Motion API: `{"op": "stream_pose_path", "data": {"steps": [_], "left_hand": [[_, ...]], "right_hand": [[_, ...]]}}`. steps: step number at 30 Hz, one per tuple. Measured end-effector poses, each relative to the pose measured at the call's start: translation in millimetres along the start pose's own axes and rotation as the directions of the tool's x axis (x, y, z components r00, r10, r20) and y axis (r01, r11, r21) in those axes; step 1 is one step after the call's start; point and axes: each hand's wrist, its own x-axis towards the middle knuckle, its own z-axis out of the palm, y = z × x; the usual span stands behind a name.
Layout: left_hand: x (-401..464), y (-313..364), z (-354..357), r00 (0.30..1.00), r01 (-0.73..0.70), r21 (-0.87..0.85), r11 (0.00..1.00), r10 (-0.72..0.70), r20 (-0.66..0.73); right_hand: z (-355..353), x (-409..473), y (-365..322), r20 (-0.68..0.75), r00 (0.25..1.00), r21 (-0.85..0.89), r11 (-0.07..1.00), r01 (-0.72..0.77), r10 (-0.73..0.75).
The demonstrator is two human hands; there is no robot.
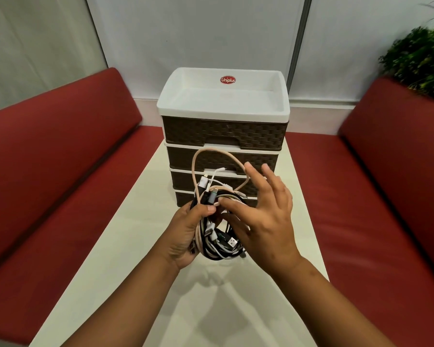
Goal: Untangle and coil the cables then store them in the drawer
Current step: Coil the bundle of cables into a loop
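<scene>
A tangled bundle of cables (217, 236), white, black and beige, hangs above the table in front of me. My left hand (186, 234) grips the bundle from the left. A beige cable loop (212, 152) rises out of the bundle. My right hand (263, 219) hovers at the bundle's right side with fingers spread, its thumb tip touching the cables near a connector. Behind the bundle stands a drawer unit (223, 131) with dark woven drawer fronts, white frames and a white tray top. All its drawers are closed.
The unit stands on a narrow white table (211, 296). Red upholstered benches flank it, the left bench (60, 171) and the right bench (373, 196). A green plant (421, 56) sits at the upper right. A grey wall lies behind.
</scene>
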Motion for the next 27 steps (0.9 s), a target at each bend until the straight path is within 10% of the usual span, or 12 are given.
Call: {"op": "stream_pose_path", "data": {"steps": [12, 18, 27], "left_hand": [[2, 7, -4, 0.998, 0.013, -0.026, 1.0, -0.014, -0.064], [5, 15, -17, 0.99, -0.018, -0.073, 0.997, 0.008, -0.14], [3, 22, -24, 0.991, -0.038, -0.013, 0.999, 0.036, -0.127]], "right_hand": [[-11, 6, -13, 0.045, 0.99, 0.333, 0.933, -0.139, 0.131], [-53, 16, -32, 0.122, 0.968, 0.799, 0.557, -0.227, 0.219], [-100, 43, -36, -0.05, 0.915, 0.962, 0.265, -0.064, 0.401]]}}
